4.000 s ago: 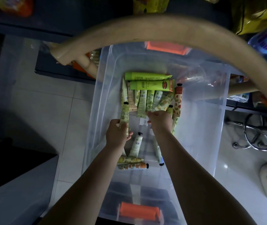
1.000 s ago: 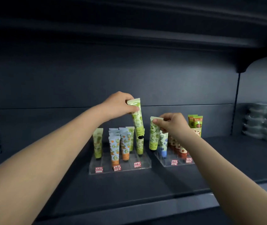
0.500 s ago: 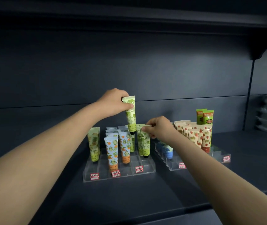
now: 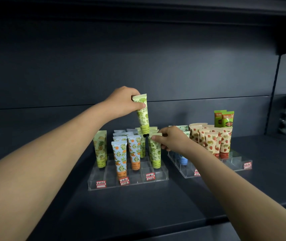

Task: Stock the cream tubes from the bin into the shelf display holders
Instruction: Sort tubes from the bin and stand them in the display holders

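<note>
Head view has both hands at the shelf [image 4: 156, 206], so I judge the stocking to be well under way but not finished. The left hand [image 4: 124, 101] pinches the crimped end of a green leaf-print tube [image 4: 143, 115], held cap down just above the green row at the right side of the left holder [image 4: 157, 180]; it is not yet seated. The right hand [image 4: 170, 140] pinches the top of another green tube [image 4: 154, 150], which stands upright in that same row, apparently being settled into its slot. Orange-print tubes [image 4: 119, 157] and a pineapple-print tube [image 4: 100, 150] already stand in this holder, while its front slots show bare. The right holder [image 4: 234, 164] carries strawberry-print tubes [image 4: 215, 143] and a blue-capped tube [image 4: 183, 160], with open slots at its front too. The bin is out of view, so how many tubes remain cannot be told.
</note>
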The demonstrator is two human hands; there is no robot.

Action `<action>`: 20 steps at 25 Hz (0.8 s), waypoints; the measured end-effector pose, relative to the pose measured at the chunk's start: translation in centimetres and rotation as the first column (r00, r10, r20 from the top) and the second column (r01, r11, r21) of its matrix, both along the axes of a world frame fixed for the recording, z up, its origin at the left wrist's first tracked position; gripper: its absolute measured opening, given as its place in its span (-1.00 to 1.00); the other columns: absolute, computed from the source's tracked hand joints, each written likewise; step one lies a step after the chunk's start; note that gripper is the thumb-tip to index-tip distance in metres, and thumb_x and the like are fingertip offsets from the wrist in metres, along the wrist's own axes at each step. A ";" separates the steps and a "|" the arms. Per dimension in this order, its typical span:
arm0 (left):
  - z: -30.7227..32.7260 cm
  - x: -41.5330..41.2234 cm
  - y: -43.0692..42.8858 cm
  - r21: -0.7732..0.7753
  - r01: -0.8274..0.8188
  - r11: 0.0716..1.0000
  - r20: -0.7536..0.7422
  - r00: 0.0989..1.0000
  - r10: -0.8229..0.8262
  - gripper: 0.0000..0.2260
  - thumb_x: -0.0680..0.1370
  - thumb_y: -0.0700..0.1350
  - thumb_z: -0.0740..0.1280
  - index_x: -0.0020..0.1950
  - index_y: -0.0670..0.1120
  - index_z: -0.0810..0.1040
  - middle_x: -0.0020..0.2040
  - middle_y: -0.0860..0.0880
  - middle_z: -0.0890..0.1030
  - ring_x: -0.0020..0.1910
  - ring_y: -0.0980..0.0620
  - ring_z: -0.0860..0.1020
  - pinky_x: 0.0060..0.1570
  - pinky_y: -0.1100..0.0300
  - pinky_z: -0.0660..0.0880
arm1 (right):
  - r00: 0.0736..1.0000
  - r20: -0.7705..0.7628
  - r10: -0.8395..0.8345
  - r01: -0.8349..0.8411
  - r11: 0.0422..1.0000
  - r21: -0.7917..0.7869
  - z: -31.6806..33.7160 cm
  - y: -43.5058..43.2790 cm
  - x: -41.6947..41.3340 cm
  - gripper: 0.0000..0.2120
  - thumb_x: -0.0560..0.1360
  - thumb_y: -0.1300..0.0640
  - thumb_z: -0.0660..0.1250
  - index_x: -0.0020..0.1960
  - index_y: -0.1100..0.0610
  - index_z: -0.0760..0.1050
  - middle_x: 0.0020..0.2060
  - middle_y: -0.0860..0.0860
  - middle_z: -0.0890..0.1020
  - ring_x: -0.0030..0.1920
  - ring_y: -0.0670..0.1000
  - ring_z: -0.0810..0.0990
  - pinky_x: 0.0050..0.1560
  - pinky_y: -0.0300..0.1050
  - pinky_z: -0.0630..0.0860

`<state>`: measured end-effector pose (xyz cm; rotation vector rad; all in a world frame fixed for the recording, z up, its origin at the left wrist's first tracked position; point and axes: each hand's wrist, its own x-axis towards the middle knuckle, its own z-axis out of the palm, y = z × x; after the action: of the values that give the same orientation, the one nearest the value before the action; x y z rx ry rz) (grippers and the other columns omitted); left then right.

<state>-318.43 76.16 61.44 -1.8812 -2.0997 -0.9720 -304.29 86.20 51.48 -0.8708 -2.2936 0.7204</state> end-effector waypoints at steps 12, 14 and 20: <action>2.3 1.2 0.2 0.055 -0.034 0.998 -0.015 0.999 0.035 -0.87 0.45 -0.08 0.38 -0.08 -0.12 0.58 -0.30 0.03 0.47 -0.31 0.05 0.40 -0.33 0.20 0.28 | 0.993 0.005 -0.114 0.109 0.953 0.283 -1.8 -3.1 4.1 -0.61 0.55 -0.08 0.21 0.19 0.20 0.46 0.05 0.09 0.57 0.00 0.05 0.52 -0.07 -0.17 0.39; 2.4 1.3 0.5 0.050 -0.038 0.998 -0.033 0.999 0.040 -0.85 0.45 -0.09 0.38 -0.06 -0.15 0.58 -0.27 0.01 0.47 -0.28 0.03 0.39 -0.34 0.20 0.26 | 0.994 0.050 -0.096 0.077 0.949 0.306 -3.5 -4.4 5.3 -0.60 0.54 -0.11 0.21 0.23 0.15 0.44 0.13 0.06 0.53 0.10 0.04 0.51 0.06 -0.14 0.42; 1.7 1.2 1.7 0.009 -0.040 0.999 -0.051 0.998 0.041 -0.86 0.44 -0.08 0.38 -0.07 -0.12 0.58 -0.25 0.01 0.47 -0.22 0.02 0.41 -0.33 0.20 0.27 | 0.969 0.229 -0.097 0.009 0.933 0.360 -8.0 -9.1 7.6 -0.56 0.52 -0.24 0.12 0.26 0.00 0.38 0.22 -0.08 0.45 0.27 -0.03 0.37 0.25 -0.14 0.32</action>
<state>-317.27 77.86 63.11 -1.8325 -2.0928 -0.9120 -296.67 77.13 43.48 -0.8809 -2.4958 0.1639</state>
